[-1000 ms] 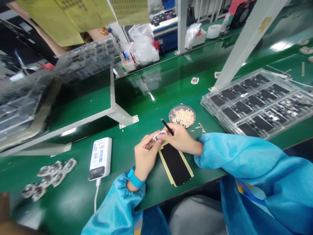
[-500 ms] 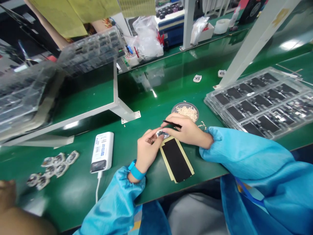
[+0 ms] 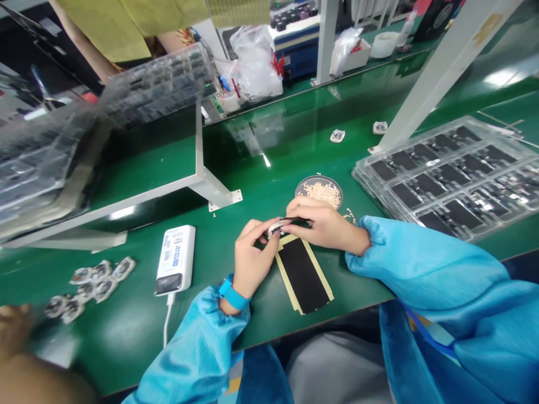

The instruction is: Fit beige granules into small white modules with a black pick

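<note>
My left hand (image 3: 255, 252) pinches a small white-rimmed electronic housing (image 3: 275, 226) between thumb and fingers; its inside is too small to make out. In my right hand (image 3: 322, 225) is a thin black tool (image 3: 293, 219), which looks like tweezers, its tip at the housing. Fingers partly hide both. Just below lies a black rectangular pad (image 3: 305, 276) with a pale yellow border. Behind my right hand stands a round dark dish (image 3: 304, 184) with many small beige pieces (image 3: 324, 194), and a few more are scattered beside it.
Clear plastic trays of black-faced parts (image 3: 440, 179) are stacked at right. A white power bank (image 3: 176, 259) with a cable lies left, near several white housings (image 3: 101, 272). Another person's hand (image 3: 14, 331) is at far left. Shelf legs (image 3: 219, 191) stand on the green bench.
My left hand has tilted the housing, so it now shows more edge-on. The black tool has shifted slightly right and down, lying flatter against the housing.
</note>
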Tool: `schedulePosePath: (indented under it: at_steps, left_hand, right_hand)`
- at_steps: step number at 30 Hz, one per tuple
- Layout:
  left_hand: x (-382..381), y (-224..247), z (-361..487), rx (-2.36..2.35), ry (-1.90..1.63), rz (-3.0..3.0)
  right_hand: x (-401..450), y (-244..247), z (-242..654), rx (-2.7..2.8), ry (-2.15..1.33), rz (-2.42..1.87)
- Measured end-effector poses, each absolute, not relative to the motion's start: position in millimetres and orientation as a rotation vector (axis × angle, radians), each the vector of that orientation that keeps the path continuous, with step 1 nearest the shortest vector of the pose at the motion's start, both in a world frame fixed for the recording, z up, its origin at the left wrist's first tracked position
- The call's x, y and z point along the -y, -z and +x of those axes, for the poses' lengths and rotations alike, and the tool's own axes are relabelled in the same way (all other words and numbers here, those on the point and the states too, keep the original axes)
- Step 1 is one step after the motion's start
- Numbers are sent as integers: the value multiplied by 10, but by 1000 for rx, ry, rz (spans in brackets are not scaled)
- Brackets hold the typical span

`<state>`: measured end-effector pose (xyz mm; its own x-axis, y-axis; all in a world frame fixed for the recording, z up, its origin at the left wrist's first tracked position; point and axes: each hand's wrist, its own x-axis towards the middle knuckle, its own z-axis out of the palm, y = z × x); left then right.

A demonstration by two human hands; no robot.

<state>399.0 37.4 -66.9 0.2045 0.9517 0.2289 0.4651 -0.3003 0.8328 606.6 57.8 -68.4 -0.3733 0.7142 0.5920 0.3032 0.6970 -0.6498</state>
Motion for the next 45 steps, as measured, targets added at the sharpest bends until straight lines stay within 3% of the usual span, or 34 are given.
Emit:
schedulePosePath:
  at_steps: [11,22,38,45]
  left_hand:
    - [-387,676,4004,-1344,-974,1914]
    - [-416,695,3979,-1362,-929,1849]
    - [-391,669,4007,-1370,-957,1903]
    - [-401,676,3984,-1384,-969,1829]
  right_hand:
    - [-526,717,6035,2100,-476,-914]
    - [-582,605,6131,1940,-537,-901]
    - [-504,607,6098,2149,-692,-1002]
    - [-614,576,6190,1978,-459,-1170]
